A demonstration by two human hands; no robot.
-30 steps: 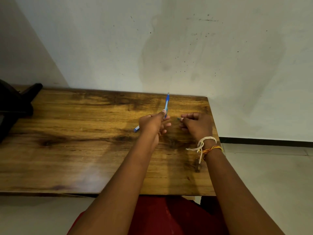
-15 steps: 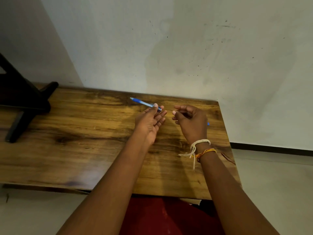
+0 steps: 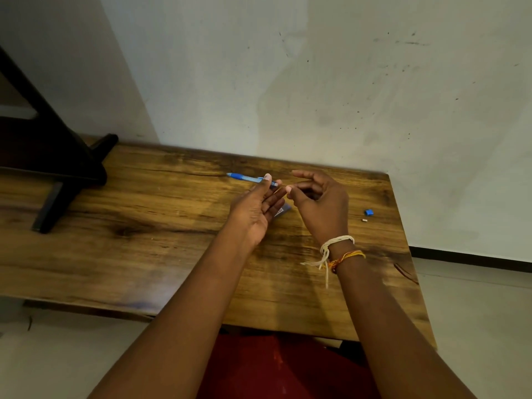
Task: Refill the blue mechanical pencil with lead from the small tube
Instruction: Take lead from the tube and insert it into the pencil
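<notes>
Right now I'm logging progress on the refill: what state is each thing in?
Blue pencil: held level by left hand, cap off.
Blue cap: lying loose on the table.
Small white piece: loose beside the cap.
Lead tube: on the table, mostly hidden.
Right hand: fingers pinched; lead too thin to see.

A wooden worktop (image 3: 144,226) with dark grain streaks stood against a pale, scuffed wall (image 3: 316,82). At its far left corner rested a black stand (image 3: 57,174) with a foot angled toward the near side. Light floor tiles (image 3: 475,312) lay to the right, edged by a dark skirting strip (image 3: 472,259) along the base of the wall.
</notes>
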